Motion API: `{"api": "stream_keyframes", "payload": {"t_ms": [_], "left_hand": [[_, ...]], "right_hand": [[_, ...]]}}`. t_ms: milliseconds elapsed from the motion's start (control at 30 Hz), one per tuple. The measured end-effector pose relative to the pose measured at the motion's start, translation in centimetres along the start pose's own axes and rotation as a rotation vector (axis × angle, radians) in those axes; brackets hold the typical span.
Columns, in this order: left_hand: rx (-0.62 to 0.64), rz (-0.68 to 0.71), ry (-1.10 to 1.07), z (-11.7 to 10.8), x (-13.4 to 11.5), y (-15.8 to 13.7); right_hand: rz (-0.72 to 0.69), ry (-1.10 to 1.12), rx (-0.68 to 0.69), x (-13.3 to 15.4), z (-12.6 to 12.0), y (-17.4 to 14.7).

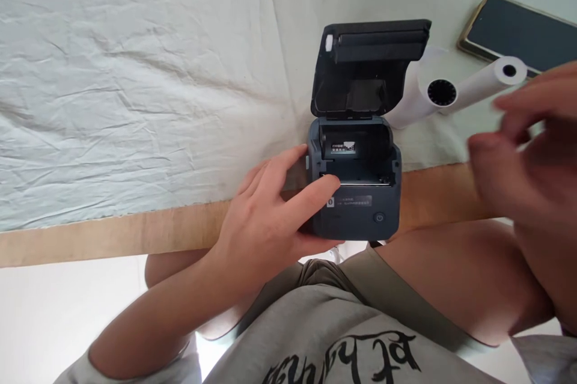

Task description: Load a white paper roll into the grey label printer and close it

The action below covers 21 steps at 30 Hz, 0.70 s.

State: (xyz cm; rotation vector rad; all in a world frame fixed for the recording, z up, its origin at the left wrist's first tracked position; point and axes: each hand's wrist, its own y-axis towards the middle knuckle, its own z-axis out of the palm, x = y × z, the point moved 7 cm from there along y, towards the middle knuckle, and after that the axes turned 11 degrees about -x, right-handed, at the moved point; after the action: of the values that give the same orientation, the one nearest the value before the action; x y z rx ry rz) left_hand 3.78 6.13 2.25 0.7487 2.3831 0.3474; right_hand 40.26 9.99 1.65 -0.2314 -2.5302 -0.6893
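My left hand holds a small dark grey-blue label printer by its left side, the thumb lying over the top near the open compartment. The printer's black lid is swung up and back. Inside the compartment, a small printed label shows and no paper roll is visible. My right hand is raised at the right, apart from the printer, with its fingers curled. Motion blurs it, and whether it holds something cannot be made out.
Behind the printer on the right lie a white paper roll with a black core and a thinner white roll. A phone rests past them. A pale wrinkled cloth covers the table, leaving its wooden front edge bare.
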Motion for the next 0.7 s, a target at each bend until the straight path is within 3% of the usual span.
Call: {"api": "stream_keyframes", "payload": {"t_ms": [167,433,533,700], "left_hand": [[-0.006,-0.031,-0.013,-0.1,0.0,0.1],[-0.047,0.032,-0.035,-0.1,0.0,0.0],[-0.022,0.028,-0.033,0.0,0.2,0.0],[0.009,-0.070,-0.133,0.3,0.8,-0.2]], "right_hand": [[-0.070,0.094,0.065,1.4,1.2,-1.4],[-0.363,0.166,0.141,8.7,4.6,-2.1],[-0.386,0.213,0.116,9.2,4.7,-1.7],[-0.348,0.426,0.277,8.9,5.1,-1.8]]}}
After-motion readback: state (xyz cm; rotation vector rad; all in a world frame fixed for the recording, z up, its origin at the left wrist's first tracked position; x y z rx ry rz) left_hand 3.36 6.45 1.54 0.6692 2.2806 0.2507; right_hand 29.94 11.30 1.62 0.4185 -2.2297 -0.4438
